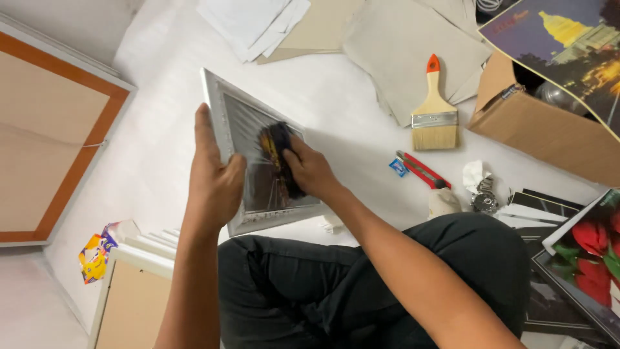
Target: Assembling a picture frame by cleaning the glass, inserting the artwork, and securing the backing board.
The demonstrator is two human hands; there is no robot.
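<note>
The person sat cross-legged on a white floor [161, 161], in dark trousers. The left hand [216, 181] was closed around the left edge of a silver picture frame [216, 97], thumb on the glass side and fingers wrapped behind, holding it tilted up above the lap. The frame was rectangular, with a slim, beaded metallic moulding and a glossy pane that caught streaks of light. The right hand [310, 169] was curled around a dark cloth [278, 158], bunched and soft, with a yellow patch on it, and pressed it flat against the glass near the middle of the pane.

Towards the far edge of the floor lay a loose heap of grey card sheets [394, 39], matte and flat, next to a few white papers [252, 22]. On those sheets rested a wide paintbrush [434, 110] with pale bristles, a metal band, a wooden handle and an orange tip. Just nearer lay a red utility knife [423, 171]. At the far right corner stood an open brown cardboard box [549, 136], corrugated and plain; something rounded and shiny showed inside it, too hidden to identify, and a glossy print of a lit domed building [568, 39] lay over its top. At the left leaned a large frame with an orange-brown wooden border [84, 148].
</note>
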